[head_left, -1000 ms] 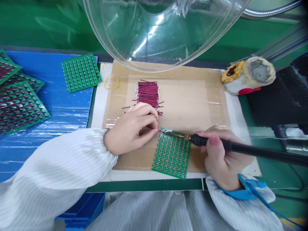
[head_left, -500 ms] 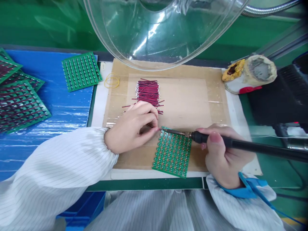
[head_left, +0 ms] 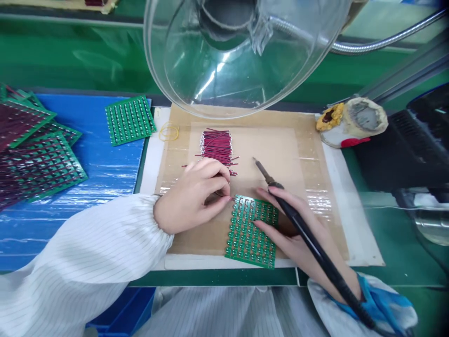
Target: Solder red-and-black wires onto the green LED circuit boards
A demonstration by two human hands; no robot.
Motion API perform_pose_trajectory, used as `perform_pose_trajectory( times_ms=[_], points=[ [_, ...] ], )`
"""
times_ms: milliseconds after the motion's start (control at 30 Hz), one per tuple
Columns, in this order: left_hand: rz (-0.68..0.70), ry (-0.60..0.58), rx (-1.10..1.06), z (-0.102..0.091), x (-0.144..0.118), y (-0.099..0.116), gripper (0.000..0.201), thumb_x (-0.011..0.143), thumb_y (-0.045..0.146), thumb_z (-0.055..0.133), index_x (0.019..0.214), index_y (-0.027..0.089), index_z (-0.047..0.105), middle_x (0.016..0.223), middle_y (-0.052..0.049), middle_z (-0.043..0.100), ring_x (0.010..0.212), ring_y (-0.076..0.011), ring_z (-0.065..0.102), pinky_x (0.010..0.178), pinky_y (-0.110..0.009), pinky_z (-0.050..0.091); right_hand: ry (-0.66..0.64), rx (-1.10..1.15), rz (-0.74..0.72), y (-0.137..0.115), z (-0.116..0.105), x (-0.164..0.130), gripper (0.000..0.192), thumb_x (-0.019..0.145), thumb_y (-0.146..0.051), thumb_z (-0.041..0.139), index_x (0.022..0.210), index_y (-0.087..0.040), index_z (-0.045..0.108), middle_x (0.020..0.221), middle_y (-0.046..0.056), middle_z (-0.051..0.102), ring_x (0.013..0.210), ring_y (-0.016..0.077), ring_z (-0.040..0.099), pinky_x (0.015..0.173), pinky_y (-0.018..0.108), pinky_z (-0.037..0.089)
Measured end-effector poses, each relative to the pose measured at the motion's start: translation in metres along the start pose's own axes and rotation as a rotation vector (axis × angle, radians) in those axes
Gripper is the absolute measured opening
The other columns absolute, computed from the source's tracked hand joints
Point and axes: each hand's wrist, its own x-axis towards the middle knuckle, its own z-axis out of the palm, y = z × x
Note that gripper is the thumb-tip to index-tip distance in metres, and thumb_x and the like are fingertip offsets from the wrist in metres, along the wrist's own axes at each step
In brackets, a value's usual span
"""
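Where both hands meet, the green circuit board (head_left: 250, 231) lies flat, densely gridded.

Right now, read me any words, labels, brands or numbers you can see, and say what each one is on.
None can be read anywhere in the view.
Green circuit board under the hands: only rows of pads, any print too small to read.
Boards on the blue mat: no legible marks.
Soldering iron: plain black handle, no label visible.
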Motion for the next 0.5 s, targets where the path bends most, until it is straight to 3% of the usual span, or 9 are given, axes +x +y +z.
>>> perform_pose_trajectory(
  times_ms=[133, 233, 333, 500],
  points=[
    [-0.012, 0.083, 0.194, -0.013, 0.023, -0.007, 0.015, 0.092, 0.031, 0.057, 0.092, 0.018, 0.065, 0.098, -0.003, 0.059, 0.091, -0.0182, 0.056, 0.083, -0.036, 0.040, -0.095, 0.033, -0.020, 0.002, 0.006, -0.002, 0.061, 0.084, -0.019, 0.066, 0.137, -0.030, 0.038, 0.128, 0.001, 0.063, 0.123, 0.0189, 0.056, 0.100, 0.032, 0.055],
    [-0.023, 0.007, 0.323, -0.013, 0.047, -0.013, 0.017, 0.091, 0.030, 0.059, 0.092, 0.015, 0.067, 0.096, -0.005, 0.059, 0.087, -0.0199, 0.057, 0.078, -0.035, 0.041, -0.088, 0.083, -0.027, 0.001, 0.008, -0.001, 0.066, 0.083, -0.016, 0.067, 0.138, -0.031, 0.035, 0.132, -0.001, 0.059, 0.120, 0.0156, 0.058, 0.102, 0.027, 0.054],
    [-0.031, -0.067, 0.261, -0.009, 0.057, -0.015, 0.014, 0.092, 0.025, 0.058, 0.086, 0.014, 0.066, 0.094, -0.005, 0.058, 0.086, -0.0185, 0.057, 0.078, -0.031, 0.043, -0.071, 0.122, -0.027, 0.001, 0.008, 0.000, 0.068, 0.083, -0.016, 0.067, 0.139, -0.033, 0.033, 0.137, -0.001, 0.056, 0.117, 0.0148, 0.060, 0.101, 0.027, 0.054],
    [0.016, 0.125, 0.132, -0.004, 0.038, -0.011, 0.015, 0.096, 0.025, 0.052, 0.091, 0.015, 0.060, 0.086, -0.002, 0.061, 0.078, -0.0135, 0.058, 0.071, -0.026, 0.045, -0.103, 0.176, -0.016, 0.001, 0.010, -0.002, 0.068, 0.082, -0.017, 0.068, 0.139, -0.032, 0.034, 0.138, 0.001, 0.055, 0.118, 0.0167, 0.060, 0.099, 0.030, 0.056]
  ],
)
